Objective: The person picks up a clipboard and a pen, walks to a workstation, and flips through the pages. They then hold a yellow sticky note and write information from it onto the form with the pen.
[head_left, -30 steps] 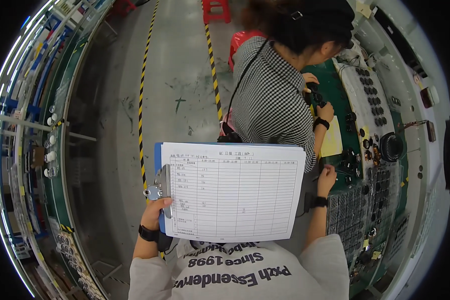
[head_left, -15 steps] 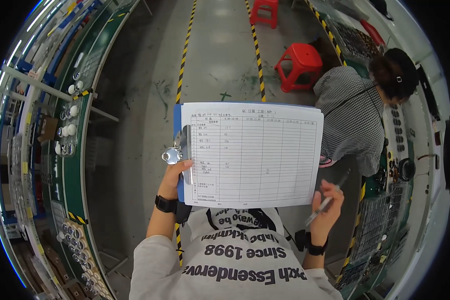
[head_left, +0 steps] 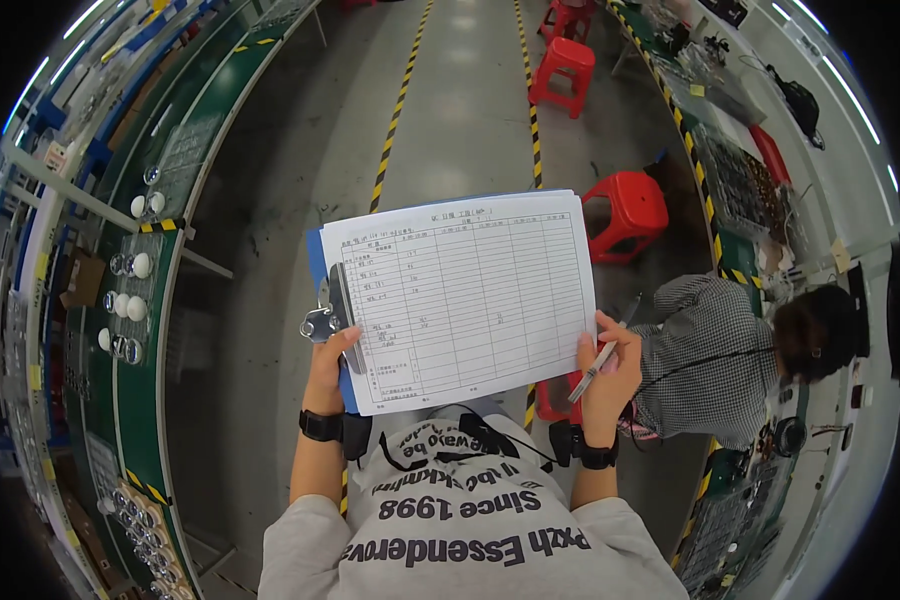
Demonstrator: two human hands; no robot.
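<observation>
My left hand (head_left: 328, 372) is closed on the left side of a blue clipboard (head_left: 317, 250), its thumb beside the metal clip (head_left: 322, 322). A printed form (head_left: 470, 340), a white table sheet with some handwritten entries at its left and middle, lies under the clip. The board is held in front of my body, tilted a little, its right side higher. A slim pen (head_left: 592, 373) with a clear barrel is gripped in my right hand (head_left: 610, 375), tip pointing up and right, away from the sheet. That hand's thumb and fingers touch the lower right edge of the paper.
Green workbenches (head_left: 175, 190) with trays of round parts run along the left. A person in a checked top (head_left: 705, 360) sits at the right-hand bench. Red stools (head_left: 625, 215) stand at the aisle's right side. Yellow-black tape (head_left: 394, 120) marks the floor.
The clipboard has shifted left in view and turned, its right side rising. My right hand has come in to the paper's edge with the pen. The surroundings have slid downward and outward.
</observation>
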